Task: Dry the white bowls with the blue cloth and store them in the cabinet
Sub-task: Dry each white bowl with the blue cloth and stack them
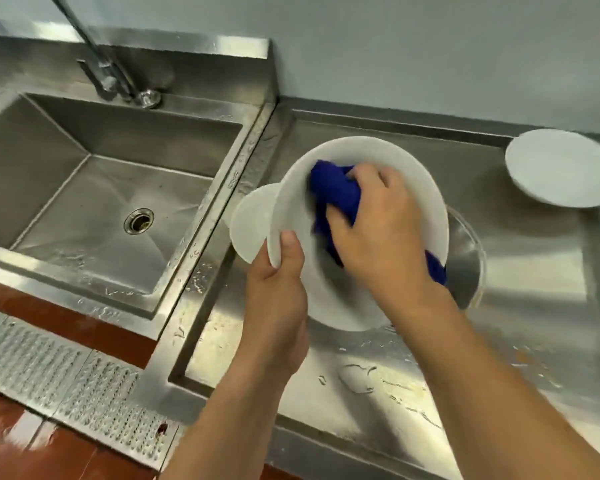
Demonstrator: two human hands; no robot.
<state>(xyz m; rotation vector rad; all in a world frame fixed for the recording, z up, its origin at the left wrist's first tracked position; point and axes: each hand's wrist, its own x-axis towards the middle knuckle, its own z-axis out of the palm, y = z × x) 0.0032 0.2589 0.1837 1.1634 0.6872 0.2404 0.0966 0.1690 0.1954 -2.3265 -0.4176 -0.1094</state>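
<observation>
A large white bowl [329, 299] is held tilted above the steel counter. My left hand [278, 292] grips its near left rim, thumb on the inside. My right hand [378, 233] presses a bunched blue cloth [333, 192] against the bowl's inner wall. A second white bowl or plate [250, 226] shows behind the held one, at its left. Another white bowl [561, 168] lies upside down at the far right of the counter. No cabinet is in view.
A steel sink [94, 206] with a drain and a tap [97, 64] lies to the left. The steel counter [413, 375] is wet with drops and puddles. A shiny steel bowl [465, 258] sits under the held bowl. Perforated floor grating [66, 386] runs below left.
</observation>
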